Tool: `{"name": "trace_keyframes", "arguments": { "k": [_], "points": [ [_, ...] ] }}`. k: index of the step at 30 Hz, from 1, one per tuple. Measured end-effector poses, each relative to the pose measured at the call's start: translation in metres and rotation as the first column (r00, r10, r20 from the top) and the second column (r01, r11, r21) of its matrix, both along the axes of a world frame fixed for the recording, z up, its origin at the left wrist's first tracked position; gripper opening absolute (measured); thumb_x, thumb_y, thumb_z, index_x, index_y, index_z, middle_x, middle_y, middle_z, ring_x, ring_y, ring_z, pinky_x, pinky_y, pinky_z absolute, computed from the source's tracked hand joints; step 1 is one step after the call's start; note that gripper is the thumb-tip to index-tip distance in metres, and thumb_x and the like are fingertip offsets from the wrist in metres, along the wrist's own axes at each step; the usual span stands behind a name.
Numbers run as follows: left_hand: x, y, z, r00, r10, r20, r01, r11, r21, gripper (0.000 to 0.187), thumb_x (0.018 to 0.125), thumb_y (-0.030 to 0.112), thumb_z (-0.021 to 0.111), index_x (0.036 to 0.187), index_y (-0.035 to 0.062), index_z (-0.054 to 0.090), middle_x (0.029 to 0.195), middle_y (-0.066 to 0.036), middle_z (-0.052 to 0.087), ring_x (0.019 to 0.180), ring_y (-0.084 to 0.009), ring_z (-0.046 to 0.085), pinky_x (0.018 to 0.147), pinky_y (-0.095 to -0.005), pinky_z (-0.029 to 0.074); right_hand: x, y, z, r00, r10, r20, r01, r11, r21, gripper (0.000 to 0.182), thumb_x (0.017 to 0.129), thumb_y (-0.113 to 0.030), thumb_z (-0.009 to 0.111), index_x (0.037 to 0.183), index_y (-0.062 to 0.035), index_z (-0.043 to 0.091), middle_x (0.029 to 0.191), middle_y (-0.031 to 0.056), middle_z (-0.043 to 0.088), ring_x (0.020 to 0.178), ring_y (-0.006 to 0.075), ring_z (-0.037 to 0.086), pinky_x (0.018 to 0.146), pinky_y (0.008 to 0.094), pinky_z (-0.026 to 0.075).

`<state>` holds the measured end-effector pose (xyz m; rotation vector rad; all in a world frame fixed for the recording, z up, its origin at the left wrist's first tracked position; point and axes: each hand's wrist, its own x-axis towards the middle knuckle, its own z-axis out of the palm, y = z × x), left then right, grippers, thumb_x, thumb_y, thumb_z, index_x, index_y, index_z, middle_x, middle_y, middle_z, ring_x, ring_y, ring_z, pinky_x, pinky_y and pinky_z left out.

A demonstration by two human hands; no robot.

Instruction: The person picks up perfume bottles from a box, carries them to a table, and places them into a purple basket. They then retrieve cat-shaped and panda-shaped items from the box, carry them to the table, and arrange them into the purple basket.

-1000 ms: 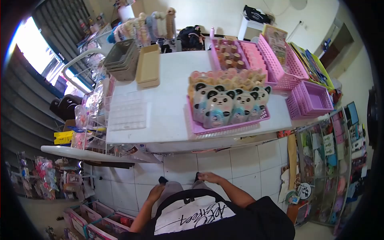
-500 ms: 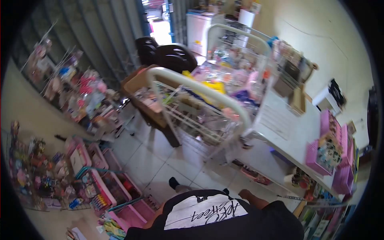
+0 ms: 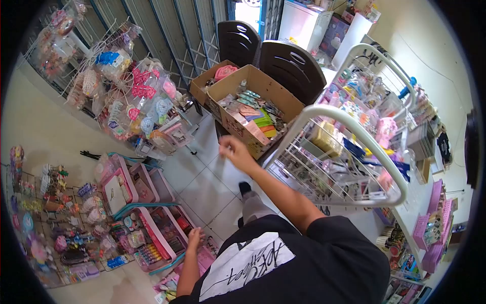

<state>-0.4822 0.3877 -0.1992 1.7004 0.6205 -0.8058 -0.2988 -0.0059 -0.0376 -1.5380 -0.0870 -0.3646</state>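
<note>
My right hand (image 3: 235, 153) is held out in front of me with its fingers loosely bent and apart, and it holds nothing. Nearest to it is an open cardboard box (image 3: 231, 121) full of flat, colourful packets (image 3: 260, 120); the hand is on the near side of that box. Low at my left side hangs my left hand (image 3: 195, 237), also without anything in it, its fingers a little spread. Beside it stand pink-rimmed baskets (image 3: 153, 234) holding small packaged goods.
A white wire basket rack (image 3: 354, 119) heaped with bagged items stands on the right. Two dark chairs (image 3: 291, 68) are behind the boxes. Bagged hair accessories (image 3: 144, 91) hang at the left by the folding gate. Tiled floor (image 3: 205, 190) lies ahead of my foot.
My view has turned left and come closer to the cardboard box. Both forearms have come into sight, the right one reaching forward. A foot has stepped ahead.
</note>
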Motion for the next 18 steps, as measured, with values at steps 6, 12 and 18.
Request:
{"name": "trace_keyframes", "arguments": {
  "k": [6,12,18],
  "points": [
    [0.049,-0.037,-0.039,0.995,-0.099,-0.024,0.094,0.982,-0.161,0.042,0.094,0.037,0.061,0.120,0.0047,0.058,0.104,-0.007,0.068,0.083,-0.0162,0.067,0.058,-0.0250,0.047,0.237,-0.110,-0.120,0.420,-0.751,-0.509,0.906,0.374,0.195,0.039,0.086,-0.022,0.065,0.116,0.0001,0.053,0.098,0.0154,0.061,0.070,0.0222,0.064,0.062,0.0328,0.051],
    [0.111,-0.032,-0.010,0.995,-0.098,0.015,0.096,0.989,0.110,0.037,0.093,0.033,0.063,0.114,0.0026,0.060,0.094,-0.005,0.066,0.063,-0.0108,0.057,0.051,-0.0238,0.044,0.251,-0.177,-0.164,-0.235,-0.549,-0.802,0.868,0.253,-0.428,0.054,0.083,-0.032,0.066,0.117,0.0074,0.051,0.115,0.0293,0.058,0.102,0.0458,0.061,0.091,0.0498,0.050],
    [0.176,-0.030,0.013,0.958,0.285,-0.034,-0.284,0.958,0.044,0.024,0.096,0.027,0.061,0.106,0.0061,0.059,0.087,-0.003,0.063,0.062,-0.0074,0.055,0.052,-0.0200,0.043,0.246,-0.217,-0.180,-0.086,-0.478,-0.874,0.683,0.611,-0.401,0.074,0.075,-0.051,0.074,0.121,0.0052,0.061,0.126,0.0252,0.061,0.114,0.0367,0.061,0.097,0.0424,0.049]
  ]
}}
